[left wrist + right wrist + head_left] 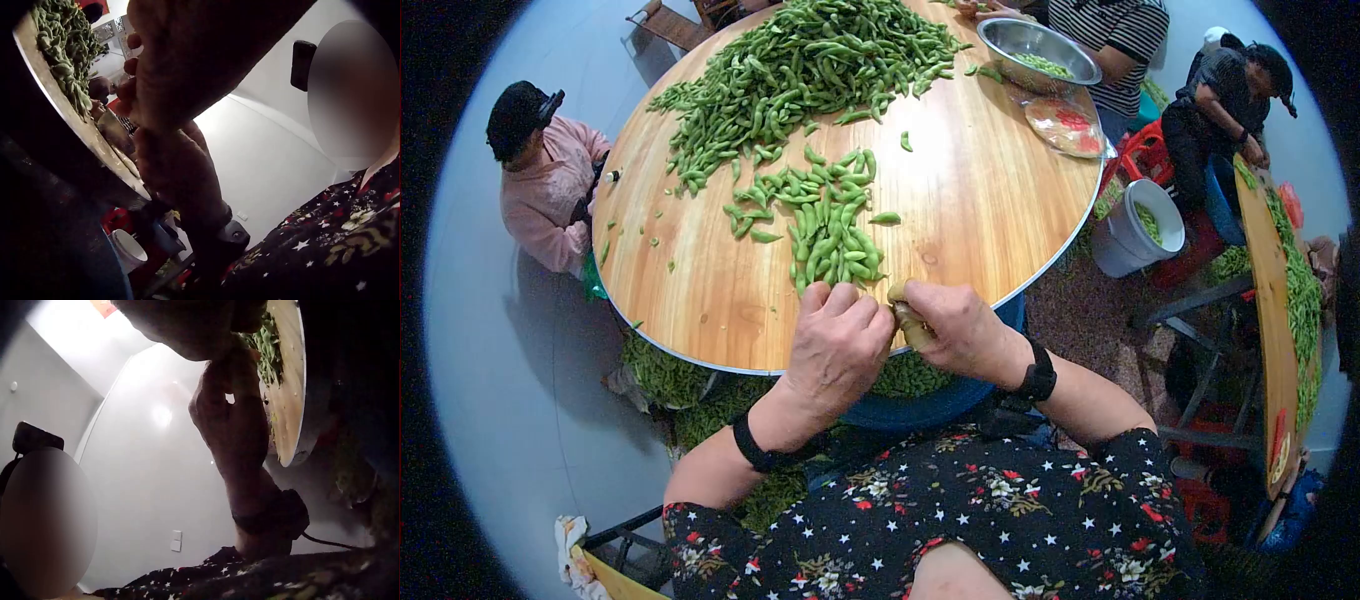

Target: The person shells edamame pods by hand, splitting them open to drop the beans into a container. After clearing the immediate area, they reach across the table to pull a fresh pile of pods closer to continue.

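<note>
My left hand (840,340) is at the near table edge with its fingers curled, knuckles up, right at the front of a small heap of green edamame pods (830,225). Close beside it, my right hand (955,330) has its thumb and forefinger bent toward the left hand. Tan coverings (915,328) show on its fingertips. The fingertips of both hands nearly meet, and I cannot tell what is between them. In the right wrist view the left hand (219,406) is dark and its fingertips are hidden. A larger pile of edamame pods (800,75) lies farther back.
The round wooden table (990,220) also bears a metal bowl (1040,55) of shelled beans and a plastic bag (1065,125). Below its front edge is a blue tub (920,405). A white bucket (1140,230) stands right. People sit left, at the back and right.
</note>
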`<state>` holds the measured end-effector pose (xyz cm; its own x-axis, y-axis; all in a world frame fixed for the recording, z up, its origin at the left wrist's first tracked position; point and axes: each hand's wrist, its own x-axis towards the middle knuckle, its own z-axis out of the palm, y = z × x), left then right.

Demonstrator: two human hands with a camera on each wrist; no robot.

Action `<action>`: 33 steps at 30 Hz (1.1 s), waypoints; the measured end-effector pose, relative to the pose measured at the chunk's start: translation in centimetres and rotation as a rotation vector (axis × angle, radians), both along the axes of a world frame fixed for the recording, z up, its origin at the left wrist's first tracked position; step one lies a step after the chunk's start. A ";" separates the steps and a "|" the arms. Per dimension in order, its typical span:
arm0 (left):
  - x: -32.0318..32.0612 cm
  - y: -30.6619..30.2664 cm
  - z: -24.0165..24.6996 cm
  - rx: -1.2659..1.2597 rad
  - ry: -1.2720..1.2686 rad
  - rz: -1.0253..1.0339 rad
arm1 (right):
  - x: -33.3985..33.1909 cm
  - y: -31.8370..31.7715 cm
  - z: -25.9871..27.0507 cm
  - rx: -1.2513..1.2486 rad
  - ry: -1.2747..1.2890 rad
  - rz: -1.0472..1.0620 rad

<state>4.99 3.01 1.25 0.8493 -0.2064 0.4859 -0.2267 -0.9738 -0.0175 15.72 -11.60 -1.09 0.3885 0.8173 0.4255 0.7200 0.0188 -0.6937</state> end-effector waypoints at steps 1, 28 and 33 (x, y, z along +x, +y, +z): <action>0.1 -0.1 0.1 0.000 0.001 0.001 | -0.1 0.1 -0.1 0.000 -0.012 -0.025; 0.8 -0.5 -0.8 -0.178 0.091 -0.013 | 1.0 -0.8 -0.4 -0.125 0.453 -0.054; 1.1 -0.8 -0.9 -0.218 0.059 -0.041 | 1.2 -1.3 0.5 -0.228 0.404 -0.086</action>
<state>6.10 2.22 0.38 0.8704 -0.1373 0.4729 -0.2610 -0.9430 0.2067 16.91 -12.86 -0.55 0.5562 0.8301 0.0397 0.3838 -0.2142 -0.8982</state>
